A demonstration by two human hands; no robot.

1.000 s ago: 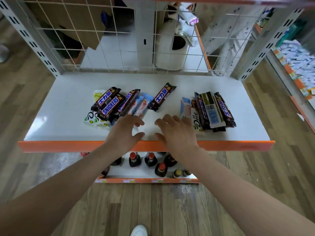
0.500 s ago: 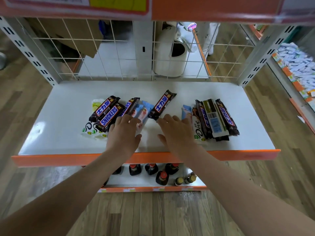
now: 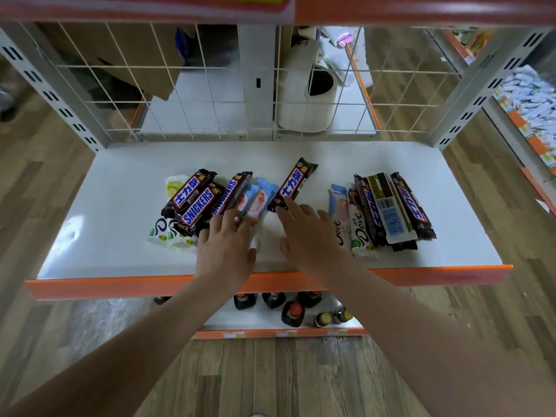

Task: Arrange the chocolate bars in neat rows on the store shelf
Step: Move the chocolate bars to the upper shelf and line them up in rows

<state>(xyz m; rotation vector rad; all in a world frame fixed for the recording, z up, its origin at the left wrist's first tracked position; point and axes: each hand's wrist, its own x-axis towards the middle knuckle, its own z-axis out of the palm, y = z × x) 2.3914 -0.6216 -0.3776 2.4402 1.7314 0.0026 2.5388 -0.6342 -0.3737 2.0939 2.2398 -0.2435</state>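
Head view, frame centre: left hand (image 3: 226,248) lies flat, fingers spread on pale-blue bars (image 3: 255,200); right hand (image 3: 307,233), fingers straight, touches a lone Snickers bar (image 3: 293,183).

Both hands have reached farther onto the shelf (image 3: 120,236) within the last second. The left hand (image 3: 225,251), which hovered short of the left pile, now rests its fingers on the blue-and-white packet (image 3: 255,203) and the nearest Snickers bar (image 3: 228,194). The right hand (image 3: 307,236) has moved up so its fingertips touch the near end of the lone bar (image 3: 293,185).
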